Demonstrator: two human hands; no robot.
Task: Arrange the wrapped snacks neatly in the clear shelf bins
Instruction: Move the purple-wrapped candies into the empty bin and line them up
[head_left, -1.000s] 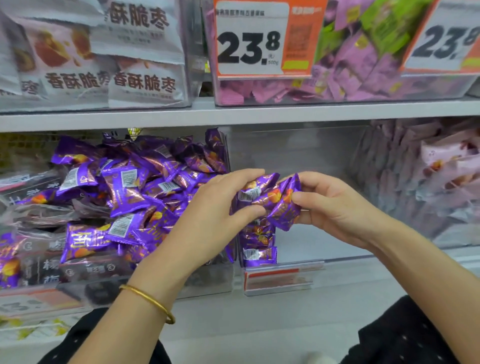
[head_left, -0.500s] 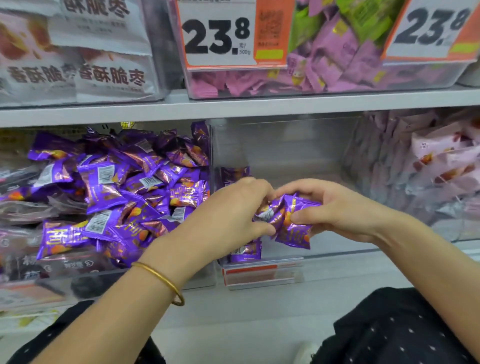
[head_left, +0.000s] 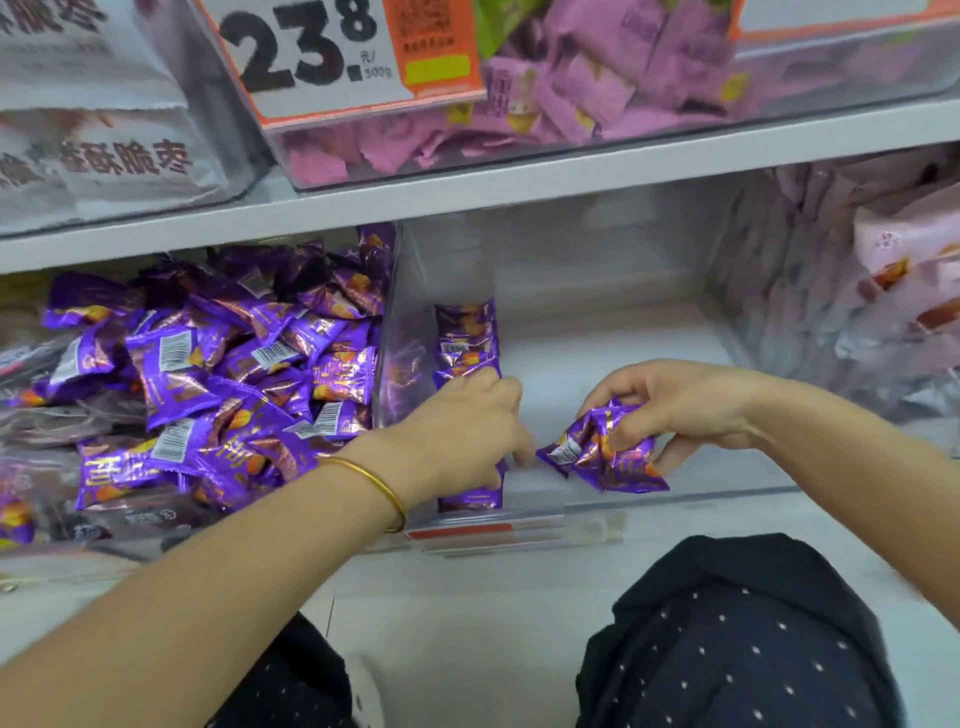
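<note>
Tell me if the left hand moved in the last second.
Yes: left hand moved down-left onto the snack row by the left wall of the clear bin.

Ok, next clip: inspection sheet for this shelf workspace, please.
Surface: clear middle bin, on a grey shelf.
Job's things: row of purple snacks standing against that bin's left wall; loose purple pile left of it.
Clutter: dark packs at far left.
Hands: left hand touches the row, grip unclear; right hand grips a bunch of purple snacks.
Cables: nothing seen.
Surroundings: price tag and pink snacks above; pale packs at right.
</note>
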